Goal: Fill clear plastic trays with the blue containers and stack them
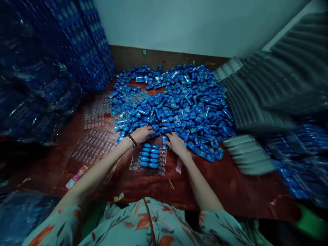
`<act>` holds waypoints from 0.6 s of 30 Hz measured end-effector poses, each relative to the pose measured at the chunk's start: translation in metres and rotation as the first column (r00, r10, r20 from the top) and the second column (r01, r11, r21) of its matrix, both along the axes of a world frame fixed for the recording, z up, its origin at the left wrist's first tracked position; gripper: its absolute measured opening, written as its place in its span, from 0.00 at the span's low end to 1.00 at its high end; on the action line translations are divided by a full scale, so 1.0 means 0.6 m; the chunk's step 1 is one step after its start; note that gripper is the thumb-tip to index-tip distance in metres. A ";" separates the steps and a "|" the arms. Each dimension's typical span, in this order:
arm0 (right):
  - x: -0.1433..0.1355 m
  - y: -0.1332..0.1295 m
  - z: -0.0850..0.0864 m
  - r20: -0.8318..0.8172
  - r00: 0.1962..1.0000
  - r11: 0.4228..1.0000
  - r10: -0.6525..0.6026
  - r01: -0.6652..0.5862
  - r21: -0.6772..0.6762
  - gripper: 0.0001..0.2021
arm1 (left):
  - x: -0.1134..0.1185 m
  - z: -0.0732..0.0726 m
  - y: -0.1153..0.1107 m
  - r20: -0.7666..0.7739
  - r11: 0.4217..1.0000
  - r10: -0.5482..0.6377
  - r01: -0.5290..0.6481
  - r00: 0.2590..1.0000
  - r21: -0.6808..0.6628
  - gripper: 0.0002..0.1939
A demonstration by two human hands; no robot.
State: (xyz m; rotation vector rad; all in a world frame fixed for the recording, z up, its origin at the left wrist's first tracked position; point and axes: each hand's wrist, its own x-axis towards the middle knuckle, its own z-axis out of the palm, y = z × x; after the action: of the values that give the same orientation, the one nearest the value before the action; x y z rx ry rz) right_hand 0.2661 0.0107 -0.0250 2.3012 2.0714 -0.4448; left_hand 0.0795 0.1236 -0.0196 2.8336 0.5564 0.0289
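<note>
My left hand (142,134), with a beaded bracelet at the wrist, has its fingers bent onto a small blue shiny packet (155,128) at the near edge of a large pile of such packets (176,102). Beside it my right hand (177,145) pinches another blue packet (165,140) between thumb and fingers. Just below both hands lies a clear plastic blister tray (162,167). Its middle two columns hold several glossy blue oval pieces (149,156), while the outer hollows hold none.
More clear blister trays (92,145) lie to the left on the red-brown table (153,188). Tall stacks of blue packs (84,41) rise at the left. Stacked grey trays (271,82) lean at the right, with a pale tray stack (248,153) below. A pink wrapper (77,177) lies left.
</note>
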 end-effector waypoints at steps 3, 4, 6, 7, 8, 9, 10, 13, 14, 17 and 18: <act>0.008 -0.011 0.004 -0.007 1.000 0.999 0.004 -0.004 -0.036 0.18 | 0.022 -0.013 0.009 -0.128 0.981 -0.134 0.150 0.983 0.126 0.21; 0.008 -0.013 0.005 -0.007 1.000 0.999 0.005 -0.005 -0.035 0.18 | 0.026 -0.018 0.009 -0.136 0.969 -0.161 0.182 0.978 0.166 0.21; 0.004 -0.014 0.007 -0.003 1.000 1.000 -0.006 0.006 -0.029 0.17 | 0.033 -0.026 0.009 -0.134 0.948 -0.204 0.230 0.970 0.218 0.22; 0.000 -0.013 0.008 -0.011 1.000 0.999 -0.012 0.011 -0.032 0.17 | 0.035 -0.029 0.009 -0.131 0.941 -0.221 0.246 0.966 0.230 0.22; -0.003 -0.011 0.008 -0.034 0.999 0.999 -0.015 0.014 -0.037 0.18 | 0.036 -0.031 0.010 -0.127 0.938 -0.231 0.255 0.965 0.235 0.22; -0.005 -0.008 0.006 -0.073 0.997 0.999 -0.018 0.015 -0.040 0.18 | 0.036 -0.033 0.011 -0.124 0.937 -0.234 0.258 0.964 0.235 0.23; -0.006 -0.007 0.004 -0.130 0.991 0.999 -0.020 0.016 -0.034 0.19 | 0.036 -0.034 0.012 -0.120 0.939 -0.233 0.255 0.965 0.230 0.23; -0.002 -0.013 -0.004 -0.372 0.926 0.993 -0.058 0.094 0.078 0.16 | 0.022 -0.039 0.011 -0.077 0.953 -0.213 0.224 0.974 0.204 0.24; 0.002 -0.022 -0.006 -0.473 0.876 0.977 -0.090 0.170 0.129 0.15 | 0.014 -0.042 0.009 -0.048 0.962 -0.193 0.198 0.980 0.186 0.24; 0.009 -0.068 -0.005 -0.791 0.589 0.889 -0.164 0.436 0.141 0.16 | -0.020 -0.052 -0.002 0.109 0.998 -0.003 -0.003 0.994 0.055 0.25; 0.009 -0.089 -0.002 -0.865 0.470 0.869 -0.178 0.487 0.086 0.19 | -0.034 -0.054 -0.008 0.184 0.995 0.098 -0.095 0.978 -0.028 0.25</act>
State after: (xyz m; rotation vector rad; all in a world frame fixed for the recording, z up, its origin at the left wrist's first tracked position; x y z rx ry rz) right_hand 0.2713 -0.0430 -0.0264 3.1429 2.0154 -1.6701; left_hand 0.0589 0.1188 -0.0522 2.7444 0.6471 0.3009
